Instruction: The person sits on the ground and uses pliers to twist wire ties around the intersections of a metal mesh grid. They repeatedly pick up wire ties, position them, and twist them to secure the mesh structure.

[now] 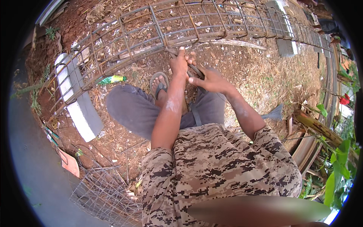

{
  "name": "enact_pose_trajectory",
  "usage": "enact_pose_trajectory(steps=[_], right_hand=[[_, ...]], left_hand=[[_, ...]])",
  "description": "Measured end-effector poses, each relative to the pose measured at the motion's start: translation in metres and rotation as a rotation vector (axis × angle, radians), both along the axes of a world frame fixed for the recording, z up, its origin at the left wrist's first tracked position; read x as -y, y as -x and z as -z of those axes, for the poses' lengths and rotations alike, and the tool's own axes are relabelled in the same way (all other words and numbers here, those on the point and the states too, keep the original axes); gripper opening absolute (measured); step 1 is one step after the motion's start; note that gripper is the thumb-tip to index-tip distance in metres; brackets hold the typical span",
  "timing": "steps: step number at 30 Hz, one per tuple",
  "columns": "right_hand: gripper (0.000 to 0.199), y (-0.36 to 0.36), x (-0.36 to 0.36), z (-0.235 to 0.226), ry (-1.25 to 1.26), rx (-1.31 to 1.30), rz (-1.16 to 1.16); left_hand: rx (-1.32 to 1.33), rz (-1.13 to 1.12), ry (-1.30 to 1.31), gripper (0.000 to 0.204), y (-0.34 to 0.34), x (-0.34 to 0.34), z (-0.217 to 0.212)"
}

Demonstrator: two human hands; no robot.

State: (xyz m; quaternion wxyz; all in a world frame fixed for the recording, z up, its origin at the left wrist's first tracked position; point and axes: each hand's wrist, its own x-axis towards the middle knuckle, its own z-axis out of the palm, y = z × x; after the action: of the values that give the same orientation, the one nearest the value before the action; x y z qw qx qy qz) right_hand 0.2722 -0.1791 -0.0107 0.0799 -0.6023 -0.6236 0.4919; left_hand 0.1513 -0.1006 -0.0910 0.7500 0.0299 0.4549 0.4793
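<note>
A long rebar cage [151,32] of rusty bars and stirrups arches across in front of me. My right hand [211,81] is closed around the dark handles of what looks like a pair of pincers [195,70]. Closer to the cage, my left hand [178,65] wraps around the same tool, thumb pointing up. The tool's head meets the lower bar of the cage beside a stirrup. My fingers partly cover it, so its jaws and any tie wire there cannot be made out.
White and grey blocks [81,102] sit under the cage at left and at right [286,47]. A green bottle [112,79] lies by my left knee. Wire mesh [104,193] is at lower left. Boards [308,149], a log and plants stand at right. Dry litter covers the soil.
</note>
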Motion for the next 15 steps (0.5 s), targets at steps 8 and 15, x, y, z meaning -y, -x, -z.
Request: enact_pose_trajectory(steps=[8, 15], right_hand=[[0.062, 0.051, 0.033, 0.031, -0.377, 0.683, 0.213], [0.042, 0.042, 0.029, 0.041, -0.442, 0.673, 0.204]], left_hand=[[-0.147, -0.033, 0.056, 0.035, -0.009, 0.002, 0.002], [-0.168, -0.074, 0.048, 0.036, -0.017, 0.004, 0.006]])
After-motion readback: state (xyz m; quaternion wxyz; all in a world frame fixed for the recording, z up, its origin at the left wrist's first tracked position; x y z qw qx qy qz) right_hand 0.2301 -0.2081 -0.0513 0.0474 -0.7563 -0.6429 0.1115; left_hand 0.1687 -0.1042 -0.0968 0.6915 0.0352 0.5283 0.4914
